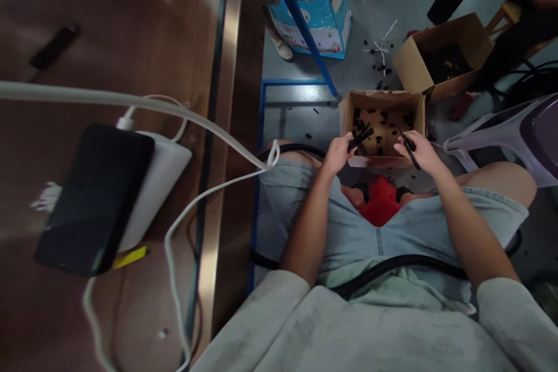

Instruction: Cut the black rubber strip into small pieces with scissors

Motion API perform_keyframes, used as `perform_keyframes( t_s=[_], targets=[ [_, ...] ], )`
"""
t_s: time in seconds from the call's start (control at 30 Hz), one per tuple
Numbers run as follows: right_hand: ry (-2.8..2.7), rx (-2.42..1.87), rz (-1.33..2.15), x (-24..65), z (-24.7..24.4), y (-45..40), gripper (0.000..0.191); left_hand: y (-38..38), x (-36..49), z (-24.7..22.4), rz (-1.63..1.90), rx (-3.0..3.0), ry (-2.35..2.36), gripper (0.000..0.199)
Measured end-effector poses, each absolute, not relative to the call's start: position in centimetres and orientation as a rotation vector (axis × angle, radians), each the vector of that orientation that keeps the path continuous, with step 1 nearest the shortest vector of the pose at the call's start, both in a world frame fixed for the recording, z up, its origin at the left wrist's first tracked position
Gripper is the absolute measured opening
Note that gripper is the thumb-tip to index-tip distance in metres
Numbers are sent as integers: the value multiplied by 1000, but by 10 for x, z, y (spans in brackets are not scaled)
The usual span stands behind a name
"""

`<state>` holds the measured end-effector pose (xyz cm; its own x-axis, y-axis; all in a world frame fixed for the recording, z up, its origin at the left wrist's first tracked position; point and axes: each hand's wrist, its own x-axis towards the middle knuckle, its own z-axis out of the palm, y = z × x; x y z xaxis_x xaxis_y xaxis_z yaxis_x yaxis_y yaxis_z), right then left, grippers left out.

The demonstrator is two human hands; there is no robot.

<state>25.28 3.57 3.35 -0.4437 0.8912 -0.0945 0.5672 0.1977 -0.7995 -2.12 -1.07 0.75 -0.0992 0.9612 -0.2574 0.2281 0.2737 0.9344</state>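
My left hand [337, 154] is closed around a black part [361, 137] whose forked end points over the left side of an open cardboard box [382, 161]. My right hand [421, 151] holds a slim dark tool [408, 148] at the right side of the same box. Its exact kind is hard to make out. Small black pieces [378, 139] lie scattered on the bottom of the box. The two hands are apart. A black hose or cable [401, 261] runs across my lap.
At left, a brown table [174, 40] bears a black phone [96, 197], a white block and white cables. Another cardboard box [462, 90] holds dark bits, near a seated person. Beyond are a blue-white box [311, 26], a blue metal frame [300, 17] and a purple-grey plastic stool [505, 131].
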Motion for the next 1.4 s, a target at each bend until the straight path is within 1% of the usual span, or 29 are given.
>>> perform_keyframes(
  t_s=[0.07,0.23,0.33,0.47,0.67,0.8,0.9,0.97,1.13,1.2,1.27,1.4],
  targets=[
    [-2124,-1332,1009,243,38,33,52,-8,-20,5,924,1145,1620,61],
    [-2361,-1373,841,228,51,26,50,-6,-15,-1,903,1235,1741,59],
    [-2522,-1468,754,224,47,24,50,-8,-12,-4,904,1316,1760,59],
    [-2607,-1513,692,219,38,23,50,-11,-10,-5,877,1354,1757,62],
    [-2637,-1434,803,215,36,18,54,-11,-11,-4,841,1367,1759,63],
    [-2485,-1437,951,218,35,20,51,-10,-11,-6,864,1326,1750,62],
    [-2428,-1375,988,219,36,21,51,-9,-11,-8,883,1321,1743,61],
    [-2465,-1377,956,219,39,20,52,-8,-11,-9,889,1332,1738,60],
    [-2590,-1513,706,213,45,13,61,-8,-9,-9,882,1342,1751,64],
    [-2592,-1547,675,212,43,12,63,-9,-7,-8,857,1353,1748,66],
    [-2558,-1563,730,211,37,11,63,-11,-6,-7,838,1359,1718,69],
    [-2262,-1471,1024,213,21,18,62,-14,-6,-4,867,1312,1646,76]
  ],
)
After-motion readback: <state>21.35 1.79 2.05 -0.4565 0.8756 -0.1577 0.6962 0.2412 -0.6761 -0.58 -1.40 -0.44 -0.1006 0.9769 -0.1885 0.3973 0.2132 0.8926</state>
